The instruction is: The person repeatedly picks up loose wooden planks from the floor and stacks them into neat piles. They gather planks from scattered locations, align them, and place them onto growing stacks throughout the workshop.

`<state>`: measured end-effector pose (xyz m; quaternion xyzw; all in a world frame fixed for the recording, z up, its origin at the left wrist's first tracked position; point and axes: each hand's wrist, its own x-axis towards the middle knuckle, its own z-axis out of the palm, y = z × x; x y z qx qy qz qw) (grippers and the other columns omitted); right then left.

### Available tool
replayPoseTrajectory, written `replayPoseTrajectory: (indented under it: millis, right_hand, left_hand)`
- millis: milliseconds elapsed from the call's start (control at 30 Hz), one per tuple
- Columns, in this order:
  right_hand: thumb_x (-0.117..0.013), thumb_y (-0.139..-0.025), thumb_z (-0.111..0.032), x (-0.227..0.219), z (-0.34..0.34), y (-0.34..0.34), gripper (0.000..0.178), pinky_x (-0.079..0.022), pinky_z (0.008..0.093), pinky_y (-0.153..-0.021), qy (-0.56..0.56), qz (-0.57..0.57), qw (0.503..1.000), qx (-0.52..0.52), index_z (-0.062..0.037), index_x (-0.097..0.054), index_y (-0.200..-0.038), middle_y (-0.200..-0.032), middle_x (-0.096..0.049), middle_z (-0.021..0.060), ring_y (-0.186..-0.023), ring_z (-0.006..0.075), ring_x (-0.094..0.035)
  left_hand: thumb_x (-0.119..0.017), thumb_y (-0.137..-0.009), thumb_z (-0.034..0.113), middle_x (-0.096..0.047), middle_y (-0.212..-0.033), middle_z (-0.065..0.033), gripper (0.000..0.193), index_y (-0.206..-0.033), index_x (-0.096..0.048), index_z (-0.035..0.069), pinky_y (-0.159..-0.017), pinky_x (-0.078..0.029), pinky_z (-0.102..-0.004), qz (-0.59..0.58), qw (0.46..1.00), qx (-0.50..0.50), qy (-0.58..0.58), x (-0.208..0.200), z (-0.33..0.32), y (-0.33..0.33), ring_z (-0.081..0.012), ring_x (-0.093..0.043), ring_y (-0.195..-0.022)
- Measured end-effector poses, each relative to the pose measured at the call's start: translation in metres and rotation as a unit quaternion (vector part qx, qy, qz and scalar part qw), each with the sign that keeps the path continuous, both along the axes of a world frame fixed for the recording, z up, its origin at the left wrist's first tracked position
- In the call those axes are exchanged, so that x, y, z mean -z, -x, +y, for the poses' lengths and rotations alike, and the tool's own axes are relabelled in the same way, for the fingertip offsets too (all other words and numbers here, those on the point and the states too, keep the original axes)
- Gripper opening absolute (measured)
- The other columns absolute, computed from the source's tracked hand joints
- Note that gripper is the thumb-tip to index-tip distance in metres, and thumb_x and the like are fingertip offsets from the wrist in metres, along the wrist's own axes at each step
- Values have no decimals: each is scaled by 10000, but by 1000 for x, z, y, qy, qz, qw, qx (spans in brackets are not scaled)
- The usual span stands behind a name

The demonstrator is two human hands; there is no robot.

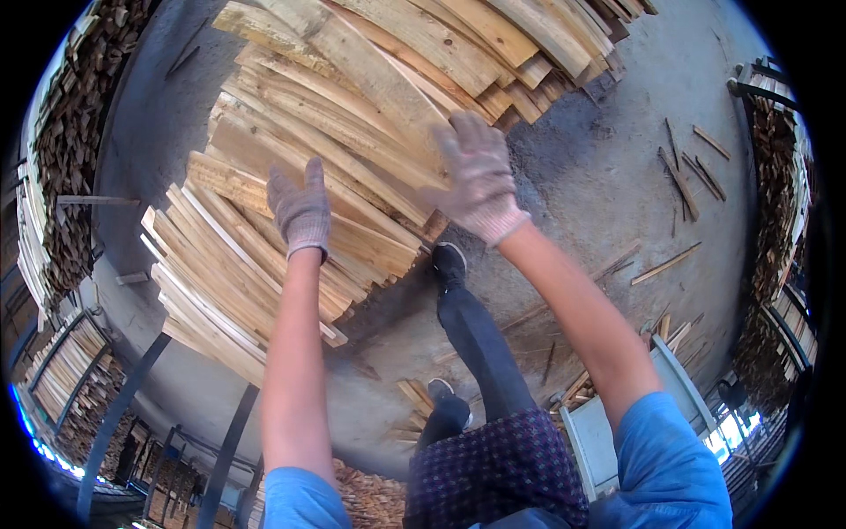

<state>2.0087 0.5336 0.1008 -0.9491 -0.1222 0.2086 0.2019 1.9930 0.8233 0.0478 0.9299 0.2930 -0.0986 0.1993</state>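
Observation:
Both my hands wear pale knitted gloves and are stretched out over a large stack of wooden planks point(317, 150). My left hand point(300, 210) is open, thumb apart from the fingers, above the planks on the near left part of the stack. Slightly smeared by motion, my right hand point(476, 176) has its fingers spread at the right edge of the stack. Beside its fingertips lies the end of a wide plank point(374, 75) that runs up to the far left. Whether either hand touches the wood, I cannot tell.
Loose wood strips point(692, 176) lie on the concrete floor point(599, 176) at right. Tall wood stacks line the left point(75, 150) and right point(775, 194) sides. A pale metal frame point(590, 441) stands near my right arm. Dark metal posts point(229, 450) rise at lower left.

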Motion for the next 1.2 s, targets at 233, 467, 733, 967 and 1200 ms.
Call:
replayPoseTrajectory:
  millis: [233, 467, 733, 967, 1200]
  right_hand:
    - [-782, -817, -328, 38, -19, 31, 855, -401, 572, -1149, -77, -116, 982, 131, 75, -446, -1492, -1418, -520, 346, -1308, 502, -519]
    - [-742, -868, -349, 30, -39, 20, 799, -357, 532, -1215, -131, -40, 988, 78, 37, -451, -1504, -1505, -528, 221, -1423, 441, -466]
    - [-754, -889, -333, 45, -140, 256, 658, -480, 485, -1106, -71, 204, 859, 465, 16, -564, -1414, -1376, -621, 292, -1292, 436, -601]
    - [-665, -865, -170, 211, -262, 449, 525, -504, 513, -1048, 246, 135, 858, 429, 12, -585, -1351, -1331, -637, 271, -1223, 440, -620]
    - [-619, -926, -146, 241, -328, 444, 226, -572, 504, -865, 258, 276, 844, 380, -71, -740, -1102, -1112, -739, 239, -1037, 399, -725]
  left_hand:
    - [-426, -945, 833, -203, -1692, -325, 1027, -1672, -263, 125, -1245, -208, -640, 160, 979, 69, -103, 16, -34, -10, -616, -141, -1534]
    - [-464, -960, 780, -207, -1687, -326, 979, -1651, -319, 102, -1248, -207, -630, 203, 913, 332, -122, 59, 53, 5, -622, -144, -1524]
    - [-483, -937, 807, -330, -1582, -326, 1016, -1656, -315, 109, -1158, -326, -621, 197, 949, 212, -123, 25, -8, 2, -606, -327, -1407]
    - [-574, -833, 873, -429, -1510, -314, 1168, -1659, -282, 100, -1098, -379, -637, 114, 893, 302, -314, 51, 19, 22, -587, -451, -1302]
    - [-629, -908, 742, -314, -1653, -317, 1143, -1668, -190, 11, -1243, -267, -495, 137, 900, 317, -265, 47, -39, 28, -466, -283, -1546]
